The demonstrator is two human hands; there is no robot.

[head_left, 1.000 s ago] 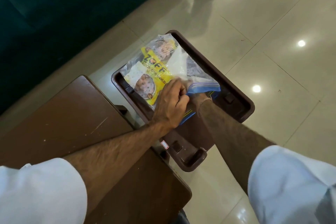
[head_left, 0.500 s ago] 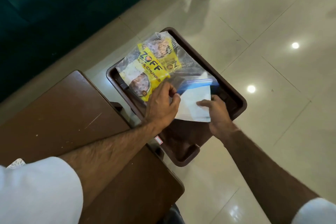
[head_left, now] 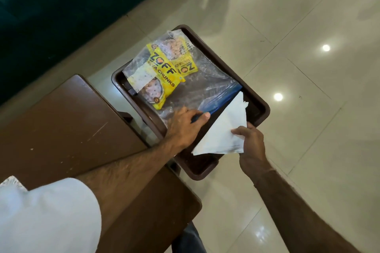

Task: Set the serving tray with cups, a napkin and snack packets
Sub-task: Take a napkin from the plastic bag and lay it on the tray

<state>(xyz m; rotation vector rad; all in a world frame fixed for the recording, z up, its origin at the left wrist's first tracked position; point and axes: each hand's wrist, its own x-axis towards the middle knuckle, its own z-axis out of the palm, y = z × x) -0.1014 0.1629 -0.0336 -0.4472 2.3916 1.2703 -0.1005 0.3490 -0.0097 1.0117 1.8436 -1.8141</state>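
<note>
Pinching the white napkin [head_left: 221,129], the right hand [head_left: 251,148] hovers over the tray [head_left: 261,109]; the left hand [head_left: 185,125] grips the zip bag [head_left: 201,88].

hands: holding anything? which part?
Right hand pinches the white folded napkin at its near right edge. Left hand presses on the clear zip bag near its blue seal; a true grip cannot be told.
</note>
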